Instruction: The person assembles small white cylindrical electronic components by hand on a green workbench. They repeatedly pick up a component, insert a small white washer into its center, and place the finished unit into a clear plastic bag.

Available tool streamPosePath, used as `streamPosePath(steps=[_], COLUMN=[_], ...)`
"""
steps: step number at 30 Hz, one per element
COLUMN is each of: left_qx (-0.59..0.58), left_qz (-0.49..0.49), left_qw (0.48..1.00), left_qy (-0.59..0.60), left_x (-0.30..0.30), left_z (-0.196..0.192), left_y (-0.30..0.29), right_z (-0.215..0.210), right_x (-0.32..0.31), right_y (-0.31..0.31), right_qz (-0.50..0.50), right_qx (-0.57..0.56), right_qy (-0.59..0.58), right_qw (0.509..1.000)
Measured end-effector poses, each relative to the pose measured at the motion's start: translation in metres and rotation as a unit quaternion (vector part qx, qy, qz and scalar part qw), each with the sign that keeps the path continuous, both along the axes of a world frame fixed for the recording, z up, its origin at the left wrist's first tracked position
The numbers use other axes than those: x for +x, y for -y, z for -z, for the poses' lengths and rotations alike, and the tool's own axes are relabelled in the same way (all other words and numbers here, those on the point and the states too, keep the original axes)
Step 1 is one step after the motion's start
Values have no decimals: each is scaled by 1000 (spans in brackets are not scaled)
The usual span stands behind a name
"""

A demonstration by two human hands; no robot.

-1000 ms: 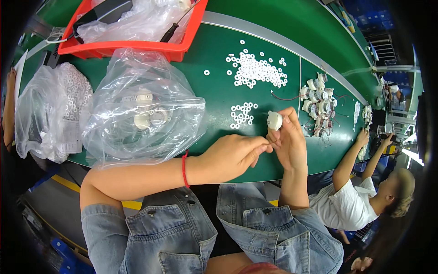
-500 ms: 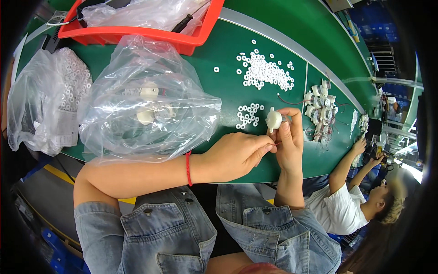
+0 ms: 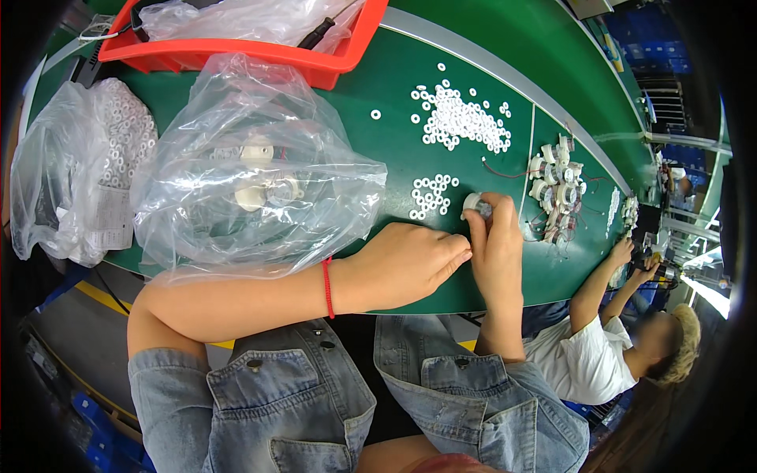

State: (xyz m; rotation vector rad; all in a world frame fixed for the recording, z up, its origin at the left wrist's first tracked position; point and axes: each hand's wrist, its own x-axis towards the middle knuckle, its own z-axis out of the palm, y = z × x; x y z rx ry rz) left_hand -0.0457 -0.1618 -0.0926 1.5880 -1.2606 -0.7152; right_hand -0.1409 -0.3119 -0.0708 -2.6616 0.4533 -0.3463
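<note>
My right hand (image 3: pixel 498 240) grips a small round motor (image 3: pixel 475 205) between thumb and fingers, just above the bench. The motor has a cream-white side and a metallic side that now shows. Close beside it, my left hand (image 3: pixel 414 264) is pinched, with thumb and forefinger pressed together. What lies between those fingertips is hidden. A small group of white ring washers (image 3: pixel 431 197) lies left of the motor, and a larger heap of white washers (image 3: pixel 465 118) sits farther off. To the right is a pile of similar motors (image 3: pixel 558 189) with thin wires.
A clear plastic bag (image 3: pixel 260 213) with motors inside covers the left bench. Beyond it stands a red bin (image 3: pixel 236 54) holding plastic film and a screwdriver (image 3: pixel 319 33). A bag of washers (image 3: pixel 122 134) stands far left. Another person (image 3: pixel 587 355) works at the right.
My right hand has turned the motor, so its metallic side shows instead of the cream face. The thin wire at my left fingertips is no longer visible. My left hand has barely moved.
</note>
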Motion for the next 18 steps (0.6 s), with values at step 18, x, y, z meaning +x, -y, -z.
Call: streamPosePath(steps=[18], left_qx=[-6], left_qz=[9], left_qw=[999], left_qy=[44], left_x=[-3], left_z=[3], left_y=[0], right_z=[7], right_x=[-16], right_y=[18], right_qz=[-80], right_qx=[-62], right_qy=[-20], right_qw=[995])
